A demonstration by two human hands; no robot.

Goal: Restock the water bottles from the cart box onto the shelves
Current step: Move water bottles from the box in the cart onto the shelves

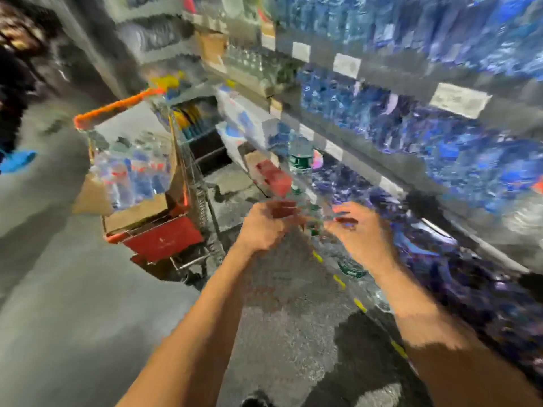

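Observation:
The frame is heavily blurred. My left hand [264, 227] is curled round the end of a clear water bottle [300, 163] with a green label, which points away towards the lower shelf [390, 183]. My right hand [360, 230] is close beside it, fingers bent, and seems to pinch the top of a second green-labelled bottle [351, 268] that hangs under the wrist. To the left, the cardboard box [138, 210] on the cart [164, 239] holds several more bottles.
Shelves packed with blue-tinted bottles [411, 127] run along the right, with white price tags on their edges. The cart's orange handle [117, 105] is at upper left. A person in dark clothes [14, 83] stands at the far left. Grey floor lies below.

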